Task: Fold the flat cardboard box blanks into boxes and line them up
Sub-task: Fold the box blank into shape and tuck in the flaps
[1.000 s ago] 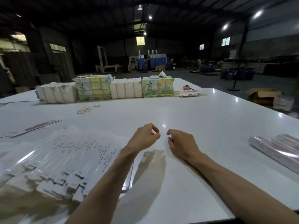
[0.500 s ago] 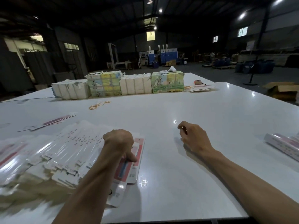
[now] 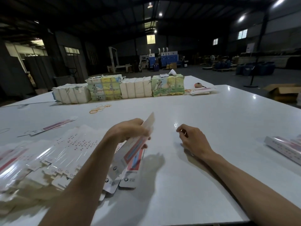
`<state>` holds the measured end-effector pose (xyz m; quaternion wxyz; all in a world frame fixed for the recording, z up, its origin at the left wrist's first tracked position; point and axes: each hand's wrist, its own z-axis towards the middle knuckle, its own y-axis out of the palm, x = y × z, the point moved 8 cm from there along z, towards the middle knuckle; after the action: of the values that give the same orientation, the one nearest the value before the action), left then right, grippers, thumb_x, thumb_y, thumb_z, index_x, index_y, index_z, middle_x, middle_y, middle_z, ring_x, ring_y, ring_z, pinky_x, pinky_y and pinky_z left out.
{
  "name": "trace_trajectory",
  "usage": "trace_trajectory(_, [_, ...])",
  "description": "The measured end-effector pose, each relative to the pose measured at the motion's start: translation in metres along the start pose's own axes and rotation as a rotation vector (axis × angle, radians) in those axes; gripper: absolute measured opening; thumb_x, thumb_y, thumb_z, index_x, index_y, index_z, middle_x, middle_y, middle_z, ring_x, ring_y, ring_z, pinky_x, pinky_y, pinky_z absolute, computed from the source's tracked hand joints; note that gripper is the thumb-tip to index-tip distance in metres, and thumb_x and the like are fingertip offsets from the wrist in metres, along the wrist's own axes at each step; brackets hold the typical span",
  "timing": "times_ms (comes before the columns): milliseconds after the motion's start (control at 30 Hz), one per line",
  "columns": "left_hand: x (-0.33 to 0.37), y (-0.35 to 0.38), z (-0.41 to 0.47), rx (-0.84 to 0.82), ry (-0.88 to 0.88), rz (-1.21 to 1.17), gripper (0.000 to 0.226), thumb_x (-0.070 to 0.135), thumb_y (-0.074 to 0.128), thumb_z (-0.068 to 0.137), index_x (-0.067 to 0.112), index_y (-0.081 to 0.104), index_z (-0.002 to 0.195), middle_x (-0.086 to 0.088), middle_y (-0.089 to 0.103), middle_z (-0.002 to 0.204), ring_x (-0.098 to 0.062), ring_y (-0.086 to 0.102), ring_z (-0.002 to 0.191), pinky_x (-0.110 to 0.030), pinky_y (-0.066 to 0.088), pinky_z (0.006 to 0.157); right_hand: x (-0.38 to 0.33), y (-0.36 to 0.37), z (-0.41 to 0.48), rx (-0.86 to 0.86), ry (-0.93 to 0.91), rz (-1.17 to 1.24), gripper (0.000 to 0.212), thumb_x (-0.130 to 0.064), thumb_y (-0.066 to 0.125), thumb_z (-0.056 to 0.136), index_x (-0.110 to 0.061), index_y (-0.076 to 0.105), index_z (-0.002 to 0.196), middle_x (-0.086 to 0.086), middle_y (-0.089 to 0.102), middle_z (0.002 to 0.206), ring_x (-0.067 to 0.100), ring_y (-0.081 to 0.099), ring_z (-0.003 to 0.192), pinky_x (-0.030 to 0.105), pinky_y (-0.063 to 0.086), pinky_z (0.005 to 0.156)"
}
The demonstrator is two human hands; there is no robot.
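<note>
Left grip [image 3: 130, 132]: we clasp one flat box blank [image 3: 132, 151] near its far end, tilted up off the tabletop [image 3: 211, 119]. Right grip [image 3: 193, 141], just beside it: loosely curled, empty. We judge the blank light, thin, bendy, slick; best taken along its edges.

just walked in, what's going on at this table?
The left hand grips one flat box blank, tilted up over the pile of blanks on the white table. The right hand rests on the table nearby, loosely curled, holding nothing. The blank is not yet folded. What look like long boxes lie at the right edge.
</note>
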<state>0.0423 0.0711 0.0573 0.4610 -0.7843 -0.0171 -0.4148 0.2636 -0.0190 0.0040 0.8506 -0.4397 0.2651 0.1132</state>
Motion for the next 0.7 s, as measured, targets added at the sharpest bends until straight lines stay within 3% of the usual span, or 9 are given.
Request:
trace_trajectory(100, [0.021, 0.029, 0.014, -0.126, 0.116, -0.454, 0.035, 0.021, 0.064, 0.104, 0.007, 0.052, 0.134, -0.012, 0.078, 0.114, -0.035, 0.077, 0.101, -0.043, 0.065, 0.08, -0.002, -0.007, 0.002, 0.079, -0.042, 0.04, 0.018, -0.016, 0.055, 0.1, -0.027, 0.069, 0.105, -0.012, 0.062, 0.069, 0.006, 0.06, 0.065, 0.028, 0.042, 0.061])
trace_trajectory(200, [0.026, 0.057, 0.034, -0.089, 0.14, -0.694, 0.044, 0.042, 0.06, 0.105, 0.009, 0.056, 0.134, -0.009, 0.079, 0.114, -0.033, 0.078, 0.1, -0.041, 0.065, 0.078, -0.005, -0.021, 0.003, 0.202, -0.082, 0.096, 0.018, -0.013, 0.056, 0.103, -0.021, 0.068, 0.113, -0.014, 0.06, 0.072, 0.007, 0.06, 0.064, 0.03, 0.048, 0.061])
trace_trajectory(300, [0.023, 0.094, 0.046, -0.132, 0.081, -0.921, 0.068, 0.07, 0.039, 0.103, 0.014, 0.062, 0.134, -0.009, 0.078, 0.117, -0.034, 0.077, 0.103, -0.038, 0.065, 0.075, -0.007, -0.035, 0.004, 0.305, -0.086, 0.187, 0.023, -0.01, 0.056, 0.105, -0.016, 0.064, 0.125, -0.006, 0.065, 0.085, 0.01, 0.064, 0.073, 0.036, 0.06, 0.072])
trace_trajectory(367, [0.016, 0.111, 0.052, -0.132, 0.05, -1.043, 0.079, 0.075, 0.026, 0.102, 0.013, 0.066, 0.132, -0.011, 0.078, 0.117, -0.034, 0.077, 0.103, -0.038, 0.065, 0.076, -0.011, -0.039, 0.005, 0.331, -0.123, 0.21, 0.027, -0.012, 0.058, 0.105, -0.016, 0.061, 0.132, -0.004, 0.064, 0.102, 0.011, 0.064, 0.085, 0.033, 0.062, 0.079])
trace_trajectory(433, [0.005, 0.113, 0.059, -0.05, 0.051, -1.076, 0.075, 0.069, 0.03, 0.105, 0.007, 0.071, 0.111, -0.012, 0.079, 0.103, -0.03, 0.079, 0.085, -0.036, 0.064, 0.07, -0.018, -0.034, 0.007, 0.265, -0.185, 0.176, 0.028, -0.019, 0.058, 0.106, -0.018, 0.062, 0.134, -0.002, 0.058, 0.114, 0.011, 0.061, 0.097, 0.031, 0.061, 0.083])
trace_trajectory(500, [-0.003, 0.109, 0.061, 0.037, 0.054, -1.034, 0.063, 0.063, 0.035, 0.106, 0.008, 0.063, 0.091, -0.013, 0.071, 0.082, -0.025, 0.07, 0.062, -0.031, 0.059, 0.061, -0.021, -0.019, 0.008, 0.141, -0.204, 0.126, 0.028, -0.03, 0.057, 0.106, -0.021, 0.065, 0.132, -0.004, 0.051, 0.122, 0.008, 0.056, 0.111, 0.03, 0.059, 0.088])
trace_trajectory(700, [0.002, 0.107, 0.055, 0.016, 0.094, -1.067, 0.066, 0.057, 0.034, 0.108, 0.017, 0.064, 0.066, -0.008, 0.063, 0.065, -0.02, 0.062, 0.05, -0.024, 0.055, 0.052, -0.02, -0.008, 0.007, -0.001, -0.181, 0.113, 0.032, -0.037, 0.062, 0.103, -0.018, 0.074, 0.126, -0.009, 0.055, 0.124, 0.009, 0.054, 0.121, 0.033, 0.059, 0.094])
